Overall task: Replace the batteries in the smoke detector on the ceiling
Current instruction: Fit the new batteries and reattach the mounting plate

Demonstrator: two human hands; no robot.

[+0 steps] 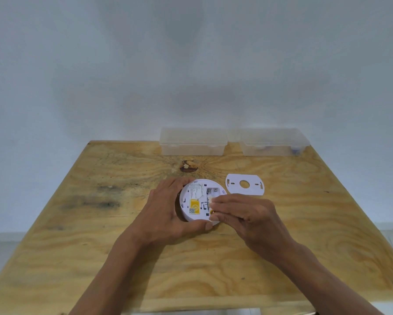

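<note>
i see the smoke alarm (pixel 201 201) lying upside down near the middle of the table (pixel 122 258), a bit toward the far edge. its back faces up, with a yellow sticker (pixel 195 205) on it and an open battery slot (pixel 212 191).

my left hand (pixel 168 214) curls around the left side of the alarm. the fingers are spread along the far rim and the thumb presses the near rim, so it stays put. my right hand (pixel 247 214) has its fingers bunched together, pinching something small with a bit of gold on it right at the slot. i think it is a battery (pixel 212 211), but most of it is hidden.

the white round plate (pixel 245 184) lies flat just to the right of the alarm, not touching it. two clear boxes (pixel 193 142) sit along the far edge.

i think the alarm is light, hard plastic, and smooth, so it can slide. holding it by the rim is best. the little clips inside look thin and could snap, so push softly.
</note>
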